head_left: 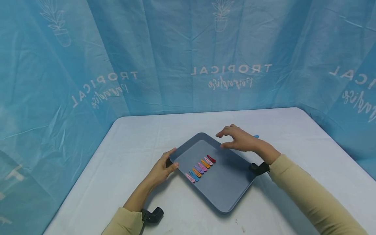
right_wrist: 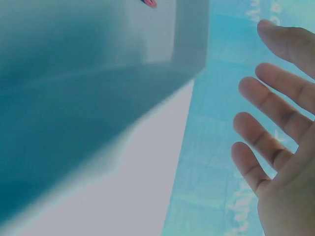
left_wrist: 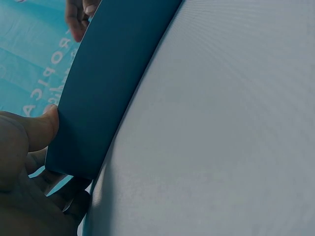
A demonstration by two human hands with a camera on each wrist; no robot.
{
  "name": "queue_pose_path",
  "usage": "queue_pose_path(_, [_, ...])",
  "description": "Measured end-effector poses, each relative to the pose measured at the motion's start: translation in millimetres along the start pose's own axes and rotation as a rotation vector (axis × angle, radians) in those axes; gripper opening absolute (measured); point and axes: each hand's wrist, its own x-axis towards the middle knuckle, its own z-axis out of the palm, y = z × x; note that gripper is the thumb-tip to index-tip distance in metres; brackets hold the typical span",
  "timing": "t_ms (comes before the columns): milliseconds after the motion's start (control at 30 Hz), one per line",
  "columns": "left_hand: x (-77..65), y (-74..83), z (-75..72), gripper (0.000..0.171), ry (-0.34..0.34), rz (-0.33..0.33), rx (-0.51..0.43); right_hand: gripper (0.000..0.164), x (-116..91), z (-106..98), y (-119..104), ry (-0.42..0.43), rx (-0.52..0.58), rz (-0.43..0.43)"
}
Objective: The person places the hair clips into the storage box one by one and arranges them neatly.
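Note:
A grey rectangular tray [head_left: 226, 186] lies turned at an angle on the table. Inside it, near its left side, several snap hair clips [head_left: 201, 167] in pink, blue, orange, purple and red form a slanting row. My left hand [head_left: 161, 169] grips the tray's left corner, thumb at the rim and the other fingers around the outside, as the left wrist view also shows. Over the tray's far right edge, my right hand [head_left: 242, 138] is held with fingers apart and nothing between them. Part of a blue hair clip [head_left: 256, 136] shows just behind the right wrist.
A white cloth covers the table [head_left: 141, 140] under the tray. Blue curtains [head_left: 176, 58] with mirrored lettering hang behind and along both sides. Each wrist wears a black camera mount, the right one [head_left: 259, 168] overlapping the tray's right edge in the head view.

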Motion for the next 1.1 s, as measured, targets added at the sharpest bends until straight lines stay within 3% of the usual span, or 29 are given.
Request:
queue_pose_path(300, [-1.4,4.6,0.0,0.064,-0.001,0.003,-0.005,0.042,-18.2,-14.6,22.8,0.087,-0.046,0.096])
queue_pose_path(600, [-16.2,37.3,-3.0,0.062,0.001,-0.001,0.001,0.044,-51.9,-22.9,46.2,0.146,-0.022,0.217])
queue_pose_path(833, [-18.2,40.3,-4.2,0.061,0.002,0.002,-0.007,0.046,-79.6,-21.8,62.3,0.177,-0.005,0.278])
queue_pose_path(1100, [-18.1,39.7,-4.5,0.062,-0.002,-0.018,-0.019,0.047,-95.2,-19.1,75.1,0.166,0.004,0.351])
